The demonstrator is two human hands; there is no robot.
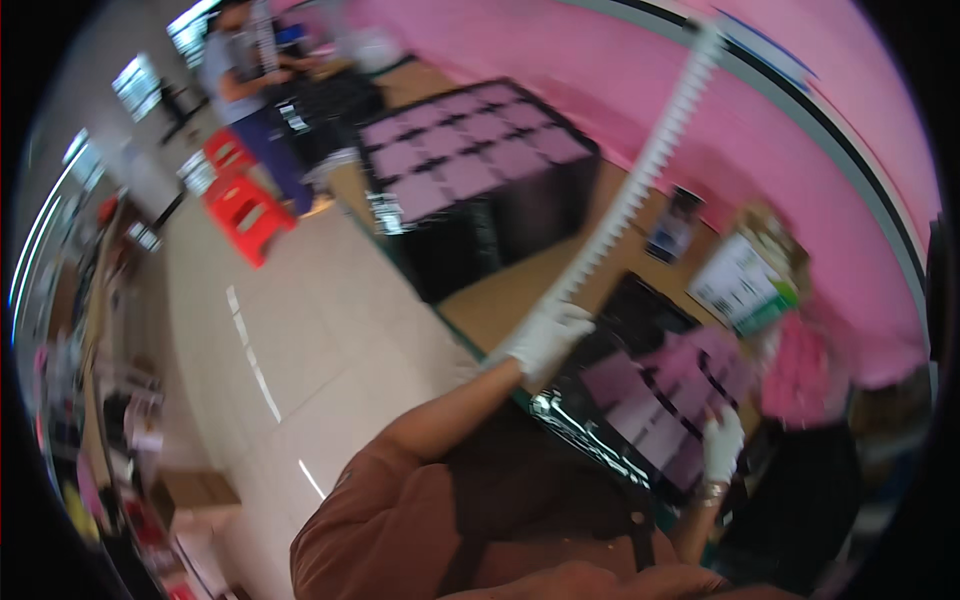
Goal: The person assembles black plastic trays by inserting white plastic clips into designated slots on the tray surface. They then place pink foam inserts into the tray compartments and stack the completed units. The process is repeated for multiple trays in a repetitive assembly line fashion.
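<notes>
My left hand [548, 338], in a white glove, is closed round the lower end of a long white strip [640, 180] with notches along one edge. The strip slants up to the right, above the table. My right hand [722, 446], also gloved, is at the right edge of a black box [640, 296] with pink-lilac panels [648, 425] crossed by black strips. Its fingertips are near or on the panels; blur hides whether they grip anything.
Behind stands a larger black box [450, 250] with a grid of lilac squares on top. On the brown table [520, 295] are a phone-like dark item [676, 224], an open carton [750, 275] and a pink bag [800, 375]. Red stools [245, 215] and another person [245, 100] are far left.
</notes>
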